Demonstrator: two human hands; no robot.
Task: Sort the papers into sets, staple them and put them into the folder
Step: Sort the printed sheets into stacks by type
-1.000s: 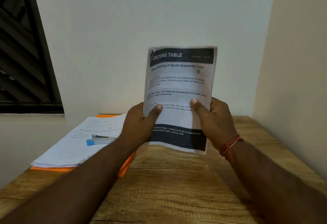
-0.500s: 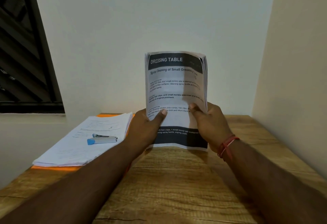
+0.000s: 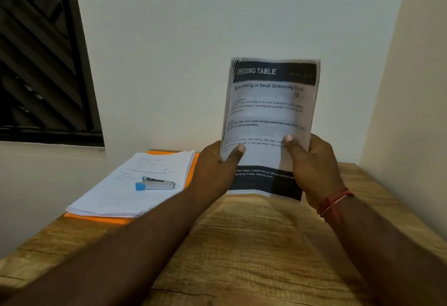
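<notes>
I hold a set of printed sheets [image 3: 269, 112] upright above the wooden table [image 3: 242, 245]; its front page is headed "DRESSING TABLE" on a dark band. My left hand [image 3: 215, 170] grips the lower left edge with the thumb on the front. My right hand [image 3: 312, 160] grips the lower right edge, thumb also on the front. The sheets' bottom edge hangs just above the table. To the left lies a stack of white papers [image 3: 116, 192] on an orange folder [image 3: 96, 218]. A silver stapler with a blue end [image 3: 154, 183] rests on that stack.
A pale wall stands right behind the table and another closes in on the right side. A dark louvred window [image 3: 41, 63] fills the upper left. Bare wood shows between my forearms at the near side of the table.
The sheets went down to the table edge and came back up a little, and shifted right in view. The stack's top left corner now fans slightly. Both hands keep their grip.
</notes>
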